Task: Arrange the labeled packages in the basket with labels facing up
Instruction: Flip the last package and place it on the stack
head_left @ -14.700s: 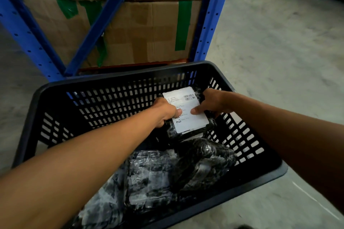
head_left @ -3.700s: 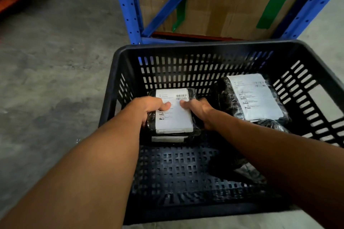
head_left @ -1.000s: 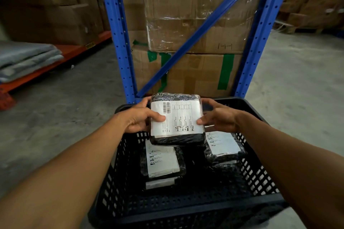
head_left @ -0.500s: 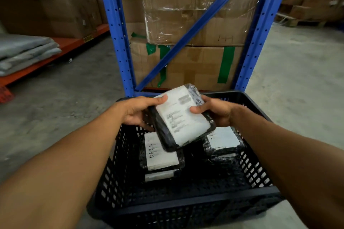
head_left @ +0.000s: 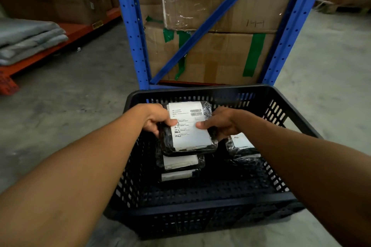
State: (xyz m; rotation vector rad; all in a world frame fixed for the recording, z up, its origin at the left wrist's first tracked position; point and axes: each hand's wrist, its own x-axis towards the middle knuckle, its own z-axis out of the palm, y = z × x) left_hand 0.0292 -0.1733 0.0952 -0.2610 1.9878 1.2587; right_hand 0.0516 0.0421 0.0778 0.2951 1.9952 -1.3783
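Note:
A black plastic-wrapped package (head_left: 188, 130) with a white label facing up is held inside the black slotted basket (head_left: 200, 210). My left hand (head_left: 155, 119) grips its left edge and my right hand (head_left: 219, 123) grips its right edge. It hovers just above a stack of two packages (head_left: 181, 167) at the basket's left rear, whose white labels show at their near edges. Another labelled package (head_left: 242, 145) lies at the right rear, partly hidden behind my right forearm.
The basket stands on a grey concrete floor. Right behind it rises a blue rack frame (head_left: 136, 32) with stacked cardboard boxes (head_left: 216, 52). An orange pallet rack (head_left: 50, 50) with folded grey sheets (head_left: 26, 40) is at the left.
Over the last second the held package came down from above the basket's rim into the basket, tilted, then levelled with its label up over the left stack.

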